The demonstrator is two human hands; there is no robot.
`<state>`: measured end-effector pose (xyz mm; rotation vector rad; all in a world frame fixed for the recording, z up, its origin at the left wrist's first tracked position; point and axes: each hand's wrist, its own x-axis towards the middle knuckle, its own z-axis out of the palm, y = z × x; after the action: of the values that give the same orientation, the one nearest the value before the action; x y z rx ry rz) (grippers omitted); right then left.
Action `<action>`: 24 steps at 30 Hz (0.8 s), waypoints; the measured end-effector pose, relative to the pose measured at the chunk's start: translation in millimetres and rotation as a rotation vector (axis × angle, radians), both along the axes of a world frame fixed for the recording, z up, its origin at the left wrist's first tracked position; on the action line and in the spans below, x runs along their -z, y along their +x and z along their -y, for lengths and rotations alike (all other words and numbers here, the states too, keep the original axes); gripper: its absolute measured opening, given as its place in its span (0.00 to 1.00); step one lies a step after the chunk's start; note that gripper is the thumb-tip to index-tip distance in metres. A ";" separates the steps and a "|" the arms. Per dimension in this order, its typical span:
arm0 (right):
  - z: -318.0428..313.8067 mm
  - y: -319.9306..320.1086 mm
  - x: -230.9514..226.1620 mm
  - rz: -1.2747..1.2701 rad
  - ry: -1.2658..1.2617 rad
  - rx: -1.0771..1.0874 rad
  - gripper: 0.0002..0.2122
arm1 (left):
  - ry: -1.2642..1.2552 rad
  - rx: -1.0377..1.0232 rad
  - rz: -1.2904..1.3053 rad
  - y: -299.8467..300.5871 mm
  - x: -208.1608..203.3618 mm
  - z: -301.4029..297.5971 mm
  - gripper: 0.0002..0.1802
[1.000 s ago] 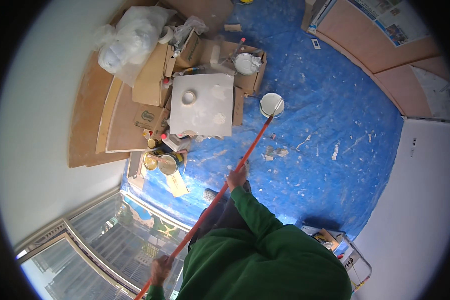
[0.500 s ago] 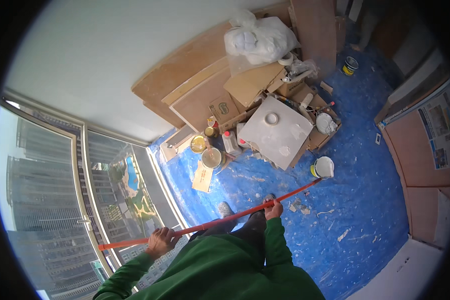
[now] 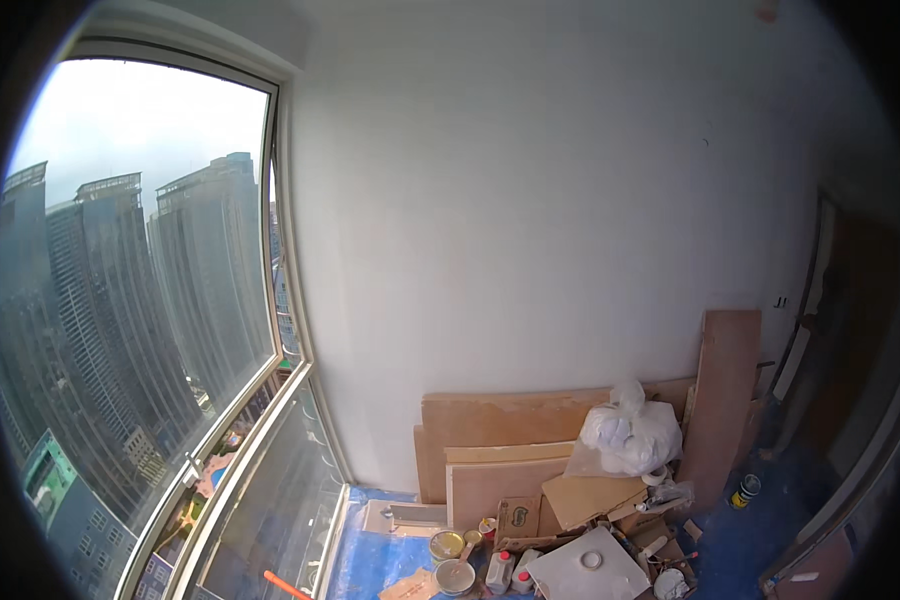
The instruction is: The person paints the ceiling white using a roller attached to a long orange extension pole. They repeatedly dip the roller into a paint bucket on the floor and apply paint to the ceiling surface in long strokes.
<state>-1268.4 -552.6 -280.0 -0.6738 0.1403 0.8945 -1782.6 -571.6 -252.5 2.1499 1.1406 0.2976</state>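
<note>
The end of an orange-red pole (image 3: 286, 585) pokes up past the lower edge, in front of the window's bottom frame. Neither my left hand nor my right hand shows; both lie below the edge of the picture, so their hold on the pole is hidden. Ahead stands a broad pale wall (image 3: 510, 230). Close to the lower edge are paint tins, among them an open one (image 3: 455, 576), and a white jug with a red cap (image 3: 500, 572).
A tall window (image 3: 160, 280) fills the left side, with towers outside. Against the wall lean brown boards (image 3: 500, 425) and a white plastic bag (image 3: 635, 435). A flat grey panel (image 3: 590, 570) lies on cardboard. Blue sheeting (image 3: 390, 555) covers the floor, where a black-and-yellow bucket (image 3: 745, 490) stands at right.
The view has swung up from the floor to the wall and window. My hands, sleeves and most of the pole have left the picture.
</note>
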 end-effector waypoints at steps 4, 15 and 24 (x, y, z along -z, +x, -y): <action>-50.4 -23.2 -105.9 0.089 0.032 -0.049 0.16 | -0.010 -0.173 0.027 50.0 25.2 -33.3 0.15; -170.9 -149.3 -262.5 0.436 -0.029 -0.175 0.22 | -0.014 -0.372 0.366 74.7 -49.6 -63.7 0.10; -223.3 -303.3 -382.8 0.692 0.369 -0.414 0.12 | 0.134 -0.425 0.691 27.7 -170.8 -56.7 0.23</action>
<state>-1571.8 -329.3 102.7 -0.6380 -0.7903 0.9962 -1754.9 -514.9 -81.7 1.6595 1.1511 1.2262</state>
